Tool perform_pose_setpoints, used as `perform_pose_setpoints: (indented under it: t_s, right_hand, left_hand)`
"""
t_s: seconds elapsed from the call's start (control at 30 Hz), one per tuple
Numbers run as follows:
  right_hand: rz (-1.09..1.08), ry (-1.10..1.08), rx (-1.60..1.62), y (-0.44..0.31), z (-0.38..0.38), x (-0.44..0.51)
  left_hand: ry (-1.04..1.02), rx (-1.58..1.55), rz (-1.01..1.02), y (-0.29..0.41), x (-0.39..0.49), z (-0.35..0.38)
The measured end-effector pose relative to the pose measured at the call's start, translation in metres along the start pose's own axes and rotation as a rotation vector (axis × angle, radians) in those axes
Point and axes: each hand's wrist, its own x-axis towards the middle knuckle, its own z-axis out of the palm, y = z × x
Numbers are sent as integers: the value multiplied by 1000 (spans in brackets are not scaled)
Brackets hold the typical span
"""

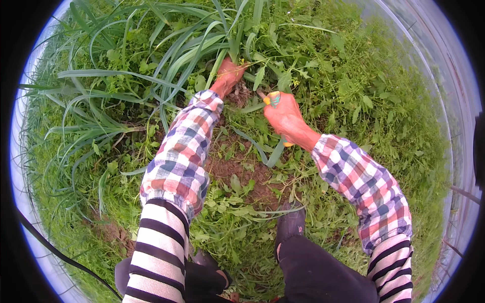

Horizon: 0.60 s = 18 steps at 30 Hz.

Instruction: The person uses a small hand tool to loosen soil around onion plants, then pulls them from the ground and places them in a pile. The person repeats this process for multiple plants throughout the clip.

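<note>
My left hand (229, 77) is closed around the lower stems of a leek-like plant (235, 41), whose long flat leaves spread up and to the left. Just below that hand shows a clump of roots with soil (241, 94). My right hand (284, 111) grips the yellow and green handle (273, 99) of a hand tool. The tool's narrow shaft points toward the roots; its far end is hidden among leaves. A cut or loose flat leaf (276, 154) lies below my right hand.
More leek-like plants (102, 130) stand at the left, one leaning over. Dense leafy weeds (371, 91) with small yellow flowers cover the right side. Bare brown soil (242, 170) shows before my dark shoe (291, 221). Clear plastic sheeting (435, 49) curves along the right edge.
</note>
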Motion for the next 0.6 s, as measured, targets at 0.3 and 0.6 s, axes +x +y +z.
perform_pose_setpoints:
  t_s: [0.3,0.6]
  right_hand:
    - [-448,45,-414,69,53,-13]
    - [78,-57,364,34,15,-25]
  left_hand:
    - [241,240,7,-28,-2,11]
    - [451,-303,-155,-40,-2,-30]
